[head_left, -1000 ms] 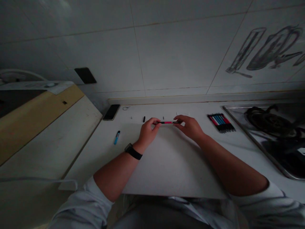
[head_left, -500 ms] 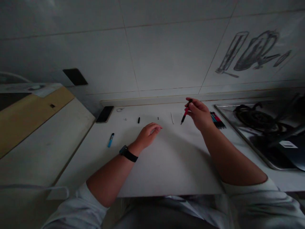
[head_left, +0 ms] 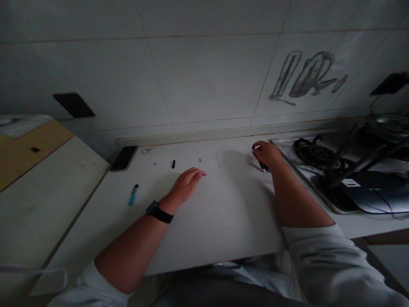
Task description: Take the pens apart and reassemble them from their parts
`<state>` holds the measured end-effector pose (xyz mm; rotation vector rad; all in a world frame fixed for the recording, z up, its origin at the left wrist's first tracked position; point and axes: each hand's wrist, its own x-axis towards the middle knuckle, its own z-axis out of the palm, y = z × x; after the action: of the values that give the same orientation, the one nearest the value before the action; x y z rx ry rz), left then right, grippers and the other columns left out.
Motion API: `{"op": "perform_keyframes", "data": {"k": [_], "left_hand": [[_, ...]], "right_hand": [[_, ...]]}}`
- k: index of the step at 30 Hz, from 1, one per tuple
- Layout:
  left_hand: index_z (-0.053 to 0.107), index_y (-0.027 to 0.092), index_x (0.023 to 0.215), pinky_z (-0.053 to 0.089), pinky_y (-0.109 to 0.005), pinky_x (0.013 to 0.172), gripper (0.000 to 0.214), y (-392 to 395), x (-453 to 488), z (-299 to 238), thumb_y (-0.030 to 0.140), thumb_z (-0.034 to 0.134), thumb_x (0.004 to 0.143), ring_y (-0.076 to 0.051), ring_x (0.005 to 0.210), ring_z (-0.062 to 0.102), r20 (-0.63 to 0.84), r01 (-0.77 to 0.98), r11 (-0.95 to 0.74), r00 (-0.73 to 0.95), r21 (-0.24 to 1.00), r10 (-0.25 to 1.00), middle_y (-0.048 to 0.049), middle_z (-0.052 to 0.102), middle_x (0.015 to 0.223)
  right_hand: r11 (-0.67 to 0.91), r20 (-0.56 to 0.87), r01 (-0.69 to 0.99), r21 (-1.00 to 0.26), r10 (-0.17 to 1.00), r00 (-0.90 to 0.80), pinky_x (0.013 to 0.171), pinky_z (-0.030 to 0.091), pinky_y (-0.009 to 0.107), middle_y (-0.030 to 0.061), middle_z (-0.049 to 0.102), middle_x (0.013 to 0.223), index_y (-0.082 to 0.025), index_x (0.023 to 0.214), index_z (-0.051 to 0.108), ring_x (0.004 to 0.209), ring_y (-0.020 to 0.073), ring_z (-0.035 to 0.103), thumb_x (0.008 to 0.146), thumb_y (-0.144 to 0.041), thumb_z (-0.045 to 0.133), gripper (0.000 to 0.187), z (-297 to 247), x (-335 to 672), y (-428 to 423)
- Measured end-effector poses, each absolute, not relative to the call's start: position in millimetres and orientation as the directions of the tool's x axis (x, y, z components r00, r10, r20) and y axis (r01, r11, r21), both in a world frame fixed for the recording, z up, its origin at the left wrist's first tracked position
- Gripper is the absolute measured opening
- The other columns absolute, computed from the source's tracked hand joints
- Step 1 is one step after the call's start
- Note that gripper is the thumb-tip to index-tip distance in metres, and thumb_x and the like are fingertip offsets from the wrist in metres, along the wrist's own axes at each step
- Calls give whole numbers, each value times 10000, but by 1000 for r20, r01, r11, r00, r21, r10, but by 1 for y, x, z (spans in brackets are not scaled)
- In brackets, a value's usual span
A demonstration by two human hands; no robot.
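Observation:
My right hand (head_left: 267, 154) is closed around a red and black pen (head_left: 260, 161) at the back right of the counter, its tip pointing down toward me. The hand covers the spot where several other pens lie. Near the middle, my left hand (head_left: 188, 183) has its fingers bent and pressed together; whatever they may hold is hidden. Beyond it lie a thin white pen refill (head_left: 219, 158), a tiny dark piece (head_left: 200, 160), a short black piece (head_left: 174, 163) and a very small light piece (head_left: 155, 163).
On the left of the white counter (head_left: 207, 230) are a blue marker (head_left: 133, 195), a phone (head_left: 123, 158) and a ring-shaped item (head_left: 145, 151). A gas stove (head_left: 316, 155) with a dark flat device (head_left: 373, 192) borders the right side. Behind runs a tiled wall (head_left: 207, 81).
My right hand has carried the pen right and down onto the counter by the other pens. The view has turned somewhat right. My left hand keeps its pose.

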<state>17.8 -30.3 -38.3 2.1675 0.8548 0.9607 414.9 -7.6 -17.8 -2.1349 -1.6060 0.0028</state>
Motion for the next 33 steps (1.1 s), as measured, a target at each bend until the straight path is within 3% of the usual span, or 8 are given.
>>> {"op": "perform_keyframes", "data": {"k": [5,12,18,25,29,33], "left_hand": [[719,209,1043,528,-385,967,392,-31,18,-37,447,410,1087,-197,1039,678,402,305,-607,525,734,750,-74,730,1060],[719,202,1035,524,-384,964,387,-31,18,-37,444,421,1085,-200,1032,675,410,301,-609,519,733,750,-75,727,1048],[719,200,1039,513,-386,974,382,-30,18,-38,439,425,1085,-202,1042,668,408,296,-614,532,732,742,-74,723,1054],[717,197,1032,513,-389,974,376,-31,18,-37,430,427,1085,-201,1036,667,402,304,-611,532,731,745,-72,721,1045],[717,196,1031,519,-381,966,350,-31,18,-36,406,441,1081,-199,1034,668,397,317,-612,533,724,747,-74,723,1045],[714,203,1064,527,-372,952,256,-31,19,-38,355,508,1054,-195,1028,670,389,356,-615,531,703,752,-72,728,1074]], "right_hand": [[-257,199,935,-246,930,308,792,506,352,80,793,1044,-275,1184,770,927,262,706,902,-338,612,330,-23,414,-6],[-296,188,954,-57,935,301,913,477,453,141,738,1180,-275,1181,789,1061,311,659,925,-367,596,333,-30,414,-4],[-317,182,948,-16,932,315,926,461,494,147,682,1250,-296,1218,776,1097,322,627,964,-407,553,356,-32,415,-3],[-317,209,942,-108,919,333,940,469,495,156,666,1262,-267,1193,791,1106,331,613,944,-390,593,341,-37,421,0],[-220,396,937,-270,862,316,926,497,425,140,698,1146,-217,1205,770,997,275,642,919,-326,600,350,-34,419,1],[-26,636,908,-417,705,312,917,516,409,131,702,1077,-174,1230,717,891,235,652,968,-306,510,359,-17,404,-2]]}}
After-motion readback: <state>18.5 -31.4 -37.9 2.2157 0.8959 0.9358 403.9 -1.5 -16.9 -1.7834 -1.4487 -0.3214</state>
